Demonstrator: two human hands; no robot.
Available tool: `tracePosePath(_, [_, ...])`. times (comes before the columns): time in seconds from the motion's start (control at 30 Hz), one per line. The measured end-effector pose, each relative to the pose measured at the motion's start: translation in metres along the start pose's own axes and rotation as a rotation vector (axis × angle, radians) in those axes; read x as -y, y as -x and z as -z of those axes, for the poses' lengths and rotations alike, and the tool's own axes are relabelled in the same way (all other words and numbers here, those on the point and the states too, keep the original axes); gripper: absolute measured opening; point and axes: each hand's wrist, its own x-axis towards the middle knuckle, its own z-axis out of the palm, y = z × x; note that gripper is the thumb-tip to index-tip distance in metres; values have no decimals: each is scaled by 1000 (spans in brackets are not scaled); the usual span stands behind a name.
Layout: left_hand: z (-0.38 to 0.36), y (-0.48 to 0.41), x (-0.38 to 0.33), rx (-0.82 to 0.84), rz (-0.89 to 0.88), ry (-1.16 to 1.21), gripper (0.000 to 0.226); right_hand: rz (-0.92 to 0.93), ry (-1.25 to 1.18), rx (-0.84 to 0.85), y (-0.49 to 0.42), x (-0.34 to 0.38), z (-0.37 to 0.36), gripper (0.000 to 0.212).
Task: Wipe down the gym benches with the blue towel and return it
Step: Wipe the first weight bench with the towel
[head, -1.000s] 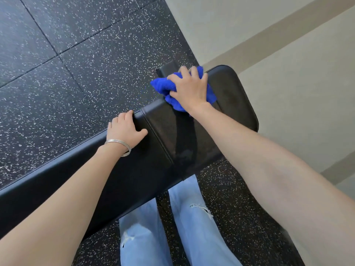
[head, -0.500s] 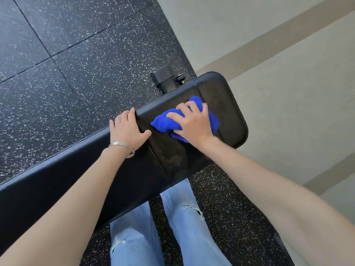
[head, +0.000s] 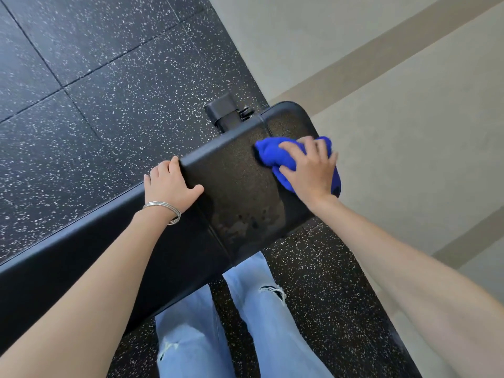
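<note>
A black padded gym bench (head: 240, 186) runs from lower left to upper right, split by a seam into a long pad and a shorter end pad. My right hand (head: 311, 173) presses a bunched blue towel (head: 275, 156) onto the end pad near its right edge. The towel sticks out to the left and below my fingers. My left hand (head: 170, 184) rests on the far edge of the bench at the seam, fingers curled over the edge; a silver bracelet circles that wrist. Damp streaks show on the end pad nearer to me.
A black bench foot with a bolt (head: 225, 111) pokes out behind the end pad. Speckled black rubber floor tiles (head: 95, 91) lie beyond and under the bench. A beige wall with a darker band (head: 395, 77) stands close on the right. My legs in light jeans (head: 253, 317) are below the bench.
My right hand has swept the towel across the end pad, first toward me from its far edge, then rightward to the pad's right side. My left hand stays on the bench edge.
</note>
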Motion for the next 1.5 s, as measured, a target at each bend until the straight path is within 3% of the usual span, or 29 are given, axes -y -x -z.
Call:
tracePosePath(0.1, [-2, 1, 0, -15, -7, 4, 83, 169, 23, -10, -18, 13, -1, 38])
tracePosePath(0.27, [0, 0, 6, -7, -38, 14, 81, 127, 83, 71, -89, 26, 1, 38])
tracePosePath(0.37, [1, 1, 6, 3, -48, 17, 81, -35, 47, 103, -123, 22, 8, 35])
tracePosePath(0.53, [2, 2, 15, 13, -68, -3, 82, -36, 7, 38, -82, -4, 6, 39])
tracePosePath(0.83, [-1, 5, 17, 10, -96, -14, 87, -297, -18, -75, 45, -40, -14, 38])
tracePosePath(1.1, [9, 6, 52, 50, -241, -127, 86, -855, -180, -137, 53, 18, -21, 37])
tracePosePath(1.17, [12, 5, 66, 88, -237, -143, 86, -916, -198, -125, 57, 36, -23, 37])
tracePosePath(1.27, [13, 11, 83, 121, -221, -125, 86, -899, -177, -99, 75, 73, -24, 38])
tracePosePath(1.5, [7, 19, 100, 90, -263, -63, 85, -574, -107, 34, 141, 184, -40, 49])
